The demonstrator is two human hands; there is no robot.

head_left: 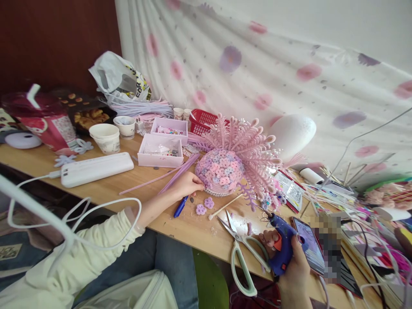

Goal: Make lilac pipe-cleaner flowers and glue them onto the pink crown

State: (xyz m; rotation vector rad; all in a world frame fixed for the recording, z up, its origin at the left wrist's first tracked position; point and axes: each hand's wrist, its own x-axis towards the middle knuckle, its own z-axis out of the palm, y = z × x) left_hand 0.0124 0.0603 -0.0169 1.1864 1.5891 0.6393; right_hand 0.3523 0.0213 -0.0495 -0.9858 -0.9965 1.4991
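Note:
My right hand is wrapped round the handle of a blue hot glue gun with an orange trigger, its nozzle pointing up and left. At the lower left rim of a dome covered in pink and purple flowers, the fingers of my left hand are pinched together. They touch the edge where a pearl bead string runs; what lies between the fingertips is hidden. Pink looped fronds fan out behind the dome. In front of it are two small purple flowers, a wooden stick and a blue pen.
Open scissors lie beside the glue gun, handles over the table's front edge. A phone lies to the right. Bead boxes, a white power bank, paper cups and a drink cup stand left. A white cable loops over my left arm.

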